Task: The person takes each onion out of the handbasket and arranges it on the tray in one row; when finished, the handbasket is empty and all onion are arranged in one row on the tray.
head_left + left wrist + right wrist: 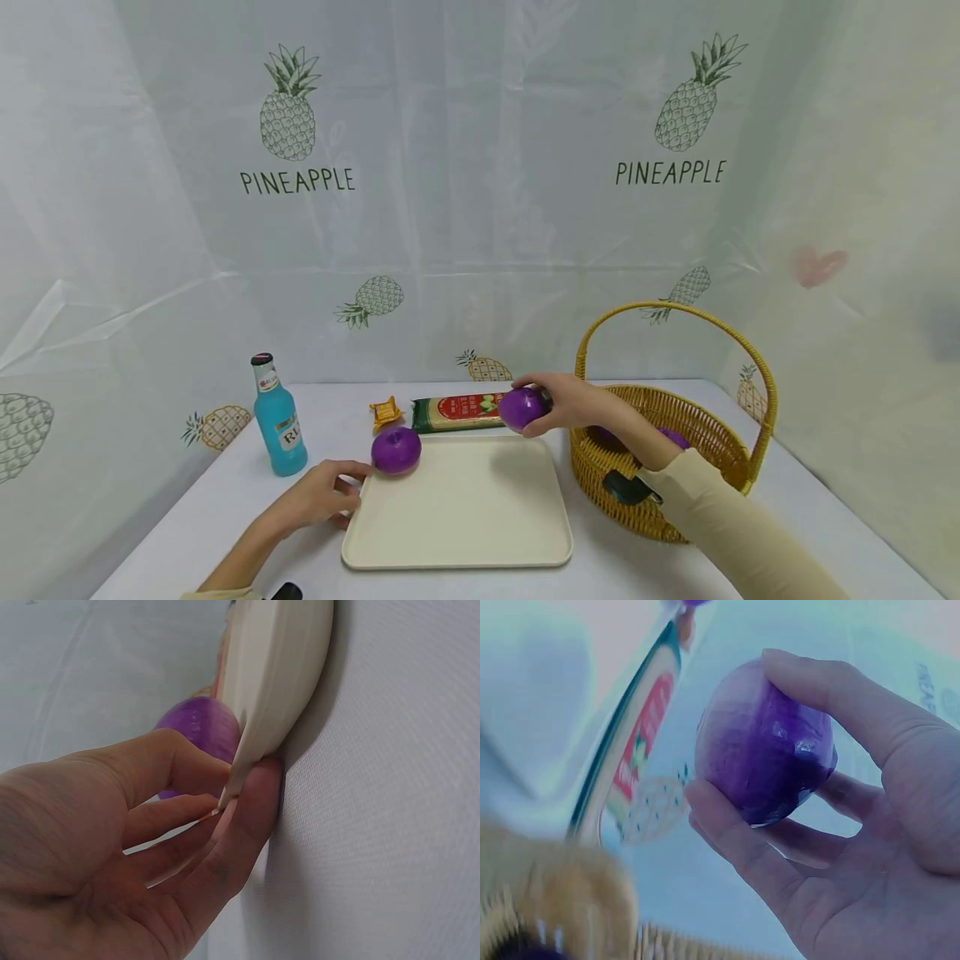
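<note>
fingers (742, 847) grip one purple item (761, 742); one tray (472, 508) holds another item (396, 451).

tray (465, 508) (round item (396, 451) on far-left corner) | bottle (281, 429) left | basket (590, 473) right | packet (457, 412) behind

Head view bright; right wrist view hazy, bluish (basket (585, 889) blurred).

The held purple fruit (521, 410) hides the green packet's (457, 412) right end.
</note>
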Demonstrator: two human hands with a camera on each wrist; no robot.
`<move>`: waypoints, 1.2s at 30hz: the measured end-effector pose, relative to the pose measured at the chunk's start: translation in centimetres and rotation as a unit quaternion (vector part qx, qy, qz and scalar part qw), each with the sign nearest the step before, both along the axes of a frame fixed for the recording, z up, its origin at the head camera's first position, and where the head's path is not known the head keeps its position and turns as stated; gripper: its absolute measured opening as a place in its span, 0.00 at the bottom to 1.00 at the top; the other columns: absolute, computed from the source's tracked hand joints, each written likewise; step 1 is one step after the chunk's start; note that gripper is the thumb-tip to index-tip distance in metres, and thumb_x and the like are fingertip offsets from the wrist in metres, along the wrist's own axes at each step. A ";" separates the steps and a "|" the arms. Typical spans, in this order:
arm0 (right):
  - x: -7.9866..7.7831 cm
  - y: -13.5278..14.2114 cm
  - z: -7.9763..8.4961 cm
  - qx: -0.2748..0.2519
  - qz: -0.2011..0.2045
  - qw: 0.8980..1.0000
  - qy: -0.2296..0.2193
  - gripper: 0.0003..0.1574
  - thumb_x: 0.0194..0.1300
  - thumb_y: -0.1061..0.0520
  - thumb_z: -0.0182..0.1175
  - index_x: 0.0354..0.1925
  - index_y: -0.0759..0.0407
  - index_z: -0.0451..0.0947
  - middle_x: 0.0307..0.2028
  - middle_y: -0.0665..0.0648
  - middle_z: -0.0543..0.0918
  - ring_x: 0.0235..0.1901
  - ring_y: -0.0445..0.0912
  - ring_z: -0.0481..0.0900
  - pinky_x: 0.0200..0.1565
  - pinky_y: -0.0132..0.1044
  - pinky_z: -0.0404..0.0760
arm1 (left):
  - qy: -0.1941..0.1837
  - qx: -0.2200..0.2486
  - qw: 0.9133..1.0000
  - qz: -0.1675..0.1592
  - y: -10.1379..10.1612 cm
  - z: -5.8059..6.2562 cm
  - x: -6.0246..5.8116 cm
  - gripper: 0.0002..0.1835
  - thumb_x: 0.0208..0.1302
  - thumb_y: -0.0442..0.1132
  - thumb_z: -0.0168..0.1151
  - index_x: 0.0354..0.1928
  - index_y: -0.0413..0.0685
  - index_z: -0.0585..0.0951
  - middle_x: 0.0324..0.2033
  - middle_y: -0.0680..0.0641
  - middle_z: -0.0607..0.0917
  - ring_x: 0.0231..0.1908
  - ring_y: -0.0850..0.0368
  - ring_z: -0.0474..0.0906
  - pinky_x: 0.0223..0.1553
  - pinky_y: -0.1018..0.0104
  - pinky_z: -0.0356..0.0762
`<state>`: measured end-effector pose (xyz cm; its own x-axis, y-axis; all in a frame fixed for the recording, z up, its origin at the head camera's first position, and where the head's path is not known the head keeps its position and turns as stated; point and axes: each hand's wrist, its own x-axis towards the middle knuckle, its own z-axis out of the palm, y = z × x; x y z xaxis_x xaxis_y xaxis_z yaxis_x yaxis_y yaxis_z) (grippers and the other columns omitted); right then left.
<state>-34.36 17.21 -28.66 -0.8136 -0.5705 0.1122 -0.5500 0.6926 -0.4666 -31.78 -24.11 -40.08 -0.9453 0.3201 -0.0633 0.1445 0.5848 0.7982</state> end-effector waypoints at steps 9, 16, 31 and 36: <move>-2.2 -5.9 -2.3 -0.017 0.018 0.999 -0.033 0.41 0.53 0.51 0.74 0.63 0.54 0.71 0.57 0.60 0.78 0.52 0.52 0.80 0.51 0.44 0.86 | -0.005 0.000 1.000 0.001 0.0 -0.1 0.0 0.28 0.53 0.27 0.64 0.59 0.34 0.76 0.49 0.40 0.81 0.35 0.55 0.77 0.29 0.60 0.88; -3.7 -8.4 -5.1 -0.031 0.025 0.997 -0.069 0.39 0.53 0.54 0.74 0.62 0.53 0.71 0.58 0.60 0.77 0.49 0.51 0.80 0.39 0.36 0.88 | 0.001 0.018 1.000 -0.022 -0.2 -0.2 0.0 0.29 0.52 0.26 0.62 0.60 0.29 0.74 0.49 0.38 0.81 0.36 0.54 0.77 0.29 0.58 0.88; -4.7 -11.4 -7.9 -0.005 0.014 0.998 -0.056 0.44 0.50 0.49 0.76 0.64 0.52 0.72 0.61 0.58 0.77 0.57 0.51 0.78 0.55 0.42 0.83 | 0.002 0.012 1.000 -0.015 -0.2 0.0 0.1 0.28 0.53 0.26 0.63 0.59 0.31 0.75 0.49 0.38 0.81 0.36 0.55 0.77 0.29 0.57 0.88; -4.7 -12.0 -8.0 0.003 0.009 0.999 -0.039 0.45 0.49 0.48 0.76 0.64 0.51 0.72 0.59 0.56 0.79 0.57 0.49 0.78 0.57 0.42 0.81 | 0.001 0.009 1.000 -0.010 -0.1 0.1 0.1 0.28 0.53 0.26 0.63 0.59 0.32 0.75 0.49 0.39 0.81 0.36 0.55 0.77 0.30 0.58 0.88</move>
<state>-39.05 5.21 -36.71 -0.8098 -0.5850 0.0451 -0.5238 0.6863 -0.5047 -31.63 -24.21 -40.00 -0.9385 0.3407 -0.0560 0.1578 0.5674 0.8082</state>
